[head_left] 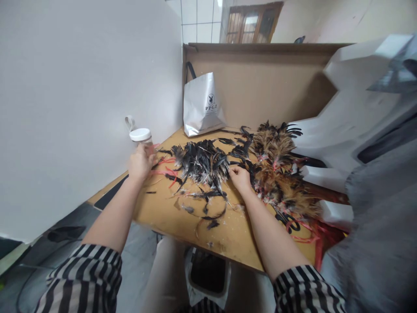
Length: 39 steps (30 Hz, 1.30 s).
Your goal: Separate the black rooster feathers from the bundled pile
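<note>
My left hand (140, 164) is wrapped round a clear jar with a white screw lid (140, 134) and a pale strap loop, upright at the table's left side. In the middle lies a loose heap of black feathers (203, 161), with stray feathers in front of it. My right hand (240, 179) is at the heap's right edge, its fingers pinched together; what is between them, if anything, is too small to make out. Red plastic strips (164, 173) lie between the jar and the heap.
Bundles of brown feathers (272, 145) tied with red strips lie on the right of the yellow-brown table (182, 221). Black-handled scissors (288, 221) lie near them. A silver bag (202, 106) stands at the back against cardboard. White foam pieces and grey cloth crowd the right side.
</note>
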### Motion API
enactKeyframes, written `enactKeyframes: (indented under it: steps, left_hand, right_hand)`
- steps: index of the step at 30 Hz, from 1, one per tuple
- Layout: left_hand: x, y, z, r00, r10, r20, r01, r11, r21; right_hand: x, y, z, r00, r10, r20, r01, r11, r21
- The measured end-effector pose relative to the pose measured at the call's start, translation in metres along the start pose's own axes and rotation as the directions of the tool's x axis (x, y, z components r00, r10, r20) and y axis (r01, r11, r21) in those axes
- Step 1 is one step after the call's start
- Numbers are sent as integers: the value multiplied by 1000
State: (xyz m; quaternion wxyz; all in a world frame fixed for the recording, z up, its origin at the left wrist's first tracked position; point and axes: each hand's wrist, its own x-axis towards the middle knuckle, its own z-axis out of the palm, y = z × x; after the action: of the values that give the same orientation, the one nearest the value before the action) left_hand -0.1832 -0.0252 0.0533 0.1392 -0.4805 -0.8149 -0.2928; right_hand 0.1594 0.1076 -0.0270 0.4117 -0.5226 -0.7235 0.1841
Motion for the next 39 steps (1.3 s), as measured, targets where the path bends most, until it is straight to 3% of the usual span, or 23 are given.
enactKeyframes:
  steps: [2,5,8,10,11,13,16,18,20,23,27,29,31,35,36,37,39]
  left_hand:
    - [9,6,0,996,50,-77,-49,999,18]
    - [19,23,-4,993,81,-90,-85,996,-41]
    - [13,61,-17,991,94,-99,-124,928,-352]
    - [-3,95,-25,995,100,28,-61,778,-626]
    - [-13,112,-28,977,152,147,6,676,-737]
    - [-35,144,-27,895,295,336,161,489,-857]
    - [-63,174,-8,853,330,404,283,357,-890]
    - [-74,183,9,870,282,404,311,321,-895]
    - [-79,186,22,878,244,412,333,308,-892]
    - [-81,183,29,875,239,421,343,308,-888]
    - [-73,174,23,806,360,470,380,295,-877]
    - [-64,169,22,790,396,467,402,241,-883]
    - [-53,163,25,833,351,428,400,152,-904]
    - [-35,146,44,894,200,401,398,58,-915]
    - [-34,141,49,898,186,399,395,55,-917]
    - [-33,136,53,898,183,399,395,62,-917]
    - [-35,128,58,896,190,402,393,84,-916]
  right_hand:
    - [-1,-1,-1,1000,8,4,-8,1000,7]
    - [-2,-4,-4,1000,1,-8,-1,998,63]
    - [0,-9,-8,999,17,-46,-7,978,208]
    - [2,-16,-13,997,75,-20,-63,932,356]
    - [3,-20,-18,994,104,31,-107,892,440]
    - [2,-32,-32,973,102,205,-206,782,588]
    - [-6,-51,-58,888,-6,460,-336,675,657]
    - [-15,-61,-71,822,-84,563,-363,684,633]
    - [-24,-67,-76,782,-114,613,-370,707,603]
    - [-32,-69,-72,787,-50,615,-418,691,590]
    - [-33,-70,-68,799,-6,601,-448,661,602]
    - [-33,-70,-71,778,-35,627,-435,691,578]
    - [-35,-67,-76,709,-66,702,-430,748,505]
    - [-41,-58,-78,448,-101,888,-305,917,258]
    - [-41,-57,-77,414,-110,903,-238,945,224]
    - [-40,-57,-74,413,-126,902,-167,963,211]
    - [-38,-63,-64,491,-171,854,-35,976,215]
